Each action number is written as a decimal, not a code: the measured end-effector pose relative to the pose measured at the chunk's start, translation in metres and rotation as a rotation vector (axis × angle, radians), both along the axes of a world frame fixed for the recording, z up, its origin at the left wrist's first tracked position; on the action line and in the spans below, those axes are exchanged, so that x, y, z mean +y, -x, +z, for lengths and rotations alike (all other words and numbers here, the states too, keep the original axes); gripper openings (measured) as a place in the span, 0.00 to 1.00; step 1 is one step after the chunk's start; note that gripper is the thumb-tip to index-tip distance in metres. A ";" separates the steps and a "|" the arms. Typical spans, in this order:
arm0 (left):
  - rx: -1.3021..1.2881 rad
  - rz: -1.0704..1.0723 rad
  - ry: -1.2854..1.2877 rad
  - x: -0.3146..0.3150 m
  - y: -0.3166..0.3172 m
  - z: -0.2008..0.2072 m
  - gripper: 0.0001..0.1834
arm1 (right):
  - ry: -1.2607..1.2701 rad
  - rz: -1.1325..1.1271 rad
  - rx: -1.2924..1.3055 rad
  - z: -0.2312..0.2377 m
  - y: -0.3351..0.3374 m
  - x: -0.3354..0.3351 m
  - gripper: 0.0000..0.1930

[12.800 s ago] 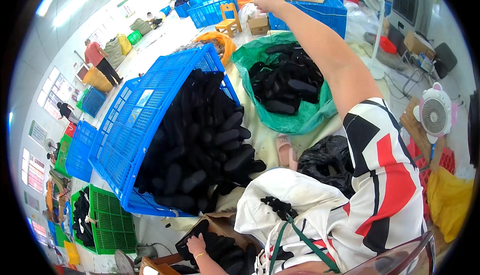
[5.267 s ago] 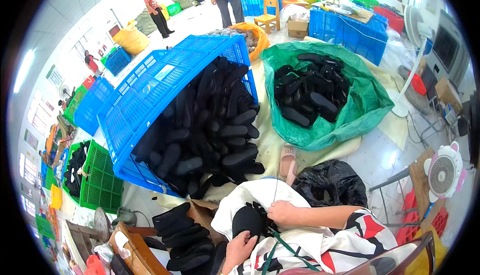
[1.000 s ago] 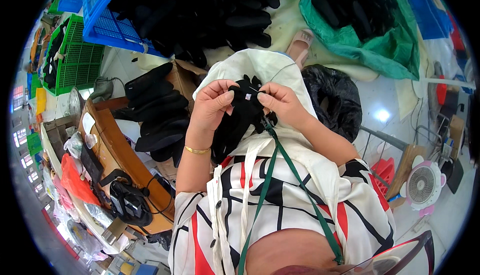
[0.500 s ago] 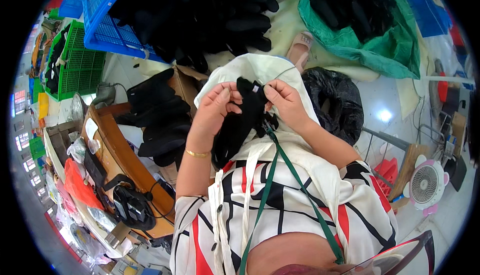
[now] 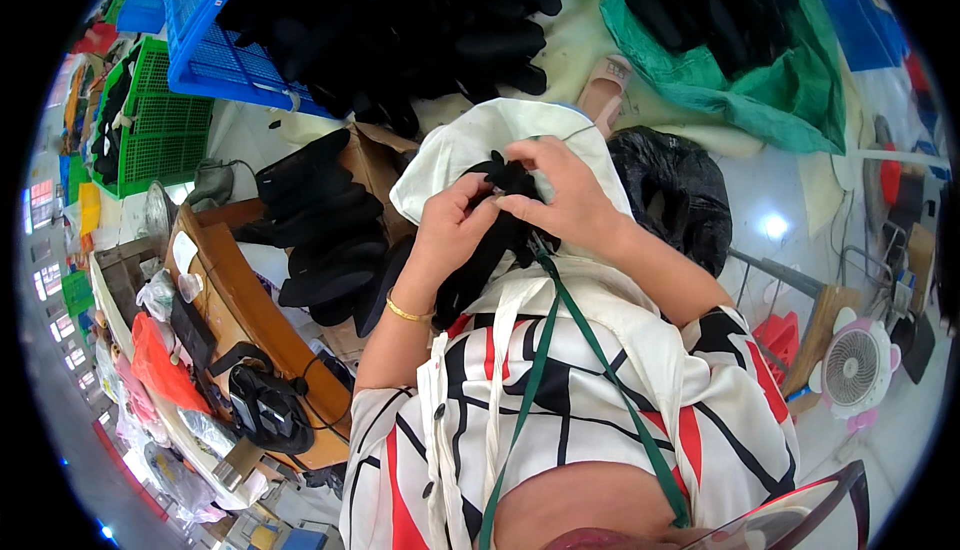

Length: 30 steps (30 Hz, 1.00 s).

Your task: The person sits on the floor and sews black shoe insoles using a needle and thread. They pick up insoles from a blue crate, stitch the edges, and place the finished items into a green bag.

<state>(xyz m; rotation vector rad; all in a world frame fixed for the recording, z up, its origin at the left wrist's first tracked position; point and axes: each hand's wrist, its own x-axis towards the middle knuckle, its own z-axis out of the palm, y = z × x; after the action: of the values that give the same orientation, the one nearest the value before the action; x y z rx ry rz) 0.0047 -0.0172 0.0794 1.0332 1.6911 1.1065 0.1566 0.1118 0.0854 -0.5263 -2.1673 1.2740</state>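
Over my lap, both hands work close together on a black cloth piece, bunched up so that its kind does not show. My left hand pinches its lower left edge, thumb against bent fingers. From the right, my right hand grips it between thumb and curled fingers, the thumb tip close to the left one. More black cloth hangs below the hands on the white apron. A green cord runs from my neck to a small metal tool, largely hidden against the black cloth.
Ahead, a blue crate borders a big heap of black cloth pieces. A green sack holds more. Black pieces lie stacked at left beside a wooden table. At right are a black plastic bag and a fan.
My hands have drawn together, and the black cloth, held spread with a small white label showing before, is now bunched between them. The label no longer shows.
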 end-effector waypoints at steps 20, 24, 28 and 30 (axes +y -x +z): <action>0.654 -0.096 -0.435 -0.006 0.004 0.016 0.14 | 0.685 0.124 0.061 -0.006 -0.035 0.014 0.08; 0.712 -0.175 -0.478 -0.010 0.004 0.016 0.15 | 0.592 0.372 -0.184 0.010 -0.035 0.024 0.06; 0.695 -0.200 -0.472 -0.010 0.003 0.017 0.15 | 0.342 0.466 -0.274 0.014 -0.034 0.026 0.07; 0.657 -0.197 -0.458 -0.011 0.003 0.017 0.15 | 0.327 0.478 -0.270 0.014 -0.033 0.026 0.07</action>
<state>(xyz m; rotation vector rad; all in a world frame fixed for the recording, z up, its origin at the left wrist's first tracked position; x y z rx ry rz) 0.0017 -0.0279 0.0968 1.9782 1.7980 1.1178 0.1894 0.1376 0.0994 -0.3258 -2.4108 1.9329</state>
